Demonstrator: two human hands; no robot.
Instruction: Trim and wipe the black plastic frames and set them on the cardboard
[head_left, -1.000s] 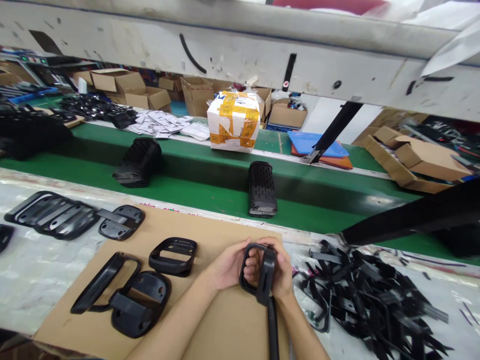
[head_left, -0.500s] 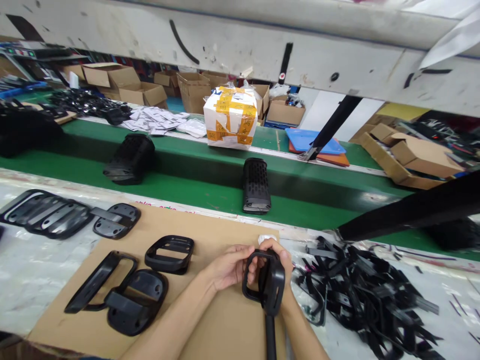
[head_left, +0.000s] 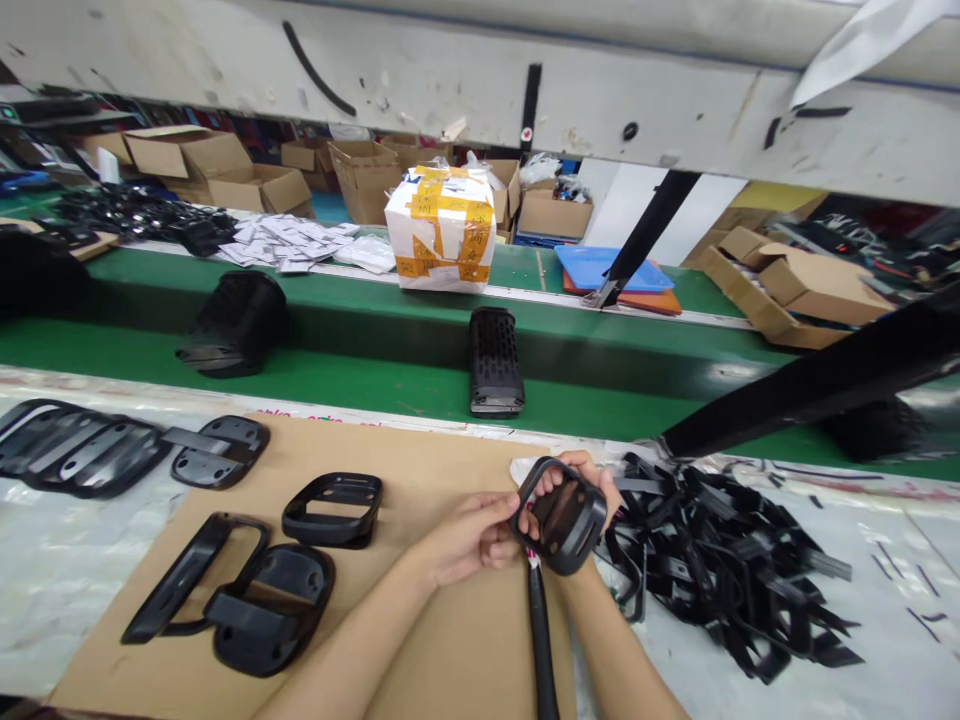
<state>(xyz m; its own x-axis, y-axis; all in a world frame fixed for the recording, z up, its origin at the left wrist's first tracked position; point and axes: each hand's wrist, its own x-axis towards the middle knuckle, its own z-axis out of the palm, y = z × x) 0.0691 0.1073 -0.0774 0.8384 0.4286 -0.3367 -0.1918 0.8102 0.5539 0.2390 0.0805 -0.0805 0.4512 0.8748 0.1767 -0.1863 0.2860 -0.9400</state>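
Note:
I hold a black plastic frame (head_left: 576, 562) with a wide opening and a rounded outline, tilted above the cardboard sheet. My right hand (head_left: 600, 488) is wrapped around its far right side, and fingers show through the opening. At the frame's left edge, my left hand (head_left: 480, 535) pinches the rim between thumb and curled fingers. Below the frame, a black handle (head_left: 541, 640) runs toward me along the cardboard; whether anything touches its upper end is hidden. Left of my hands lie a similar black frame (head_left: 300, 525) and a rounded black plate with a crossbar (head_left: 259, 628).
The cardboard sheet (head_left: 442, 455) covers the bench before me. To the right lies a heap of black strip-like parts (head_left: 720, 560). Perforated black housings (head_left: 496, 365) rest on the green conveyor (head_left: 390, 385). A dark post (head_left: 810, 375) slants in at right; a taped white box (head_left: 442, 230) stands behind.
The frame has turned from nearly edge-on to show its wide opening, and has risen slightly to the right with my right hand. My left hand's fingers have drawn back from the opening to the rim.

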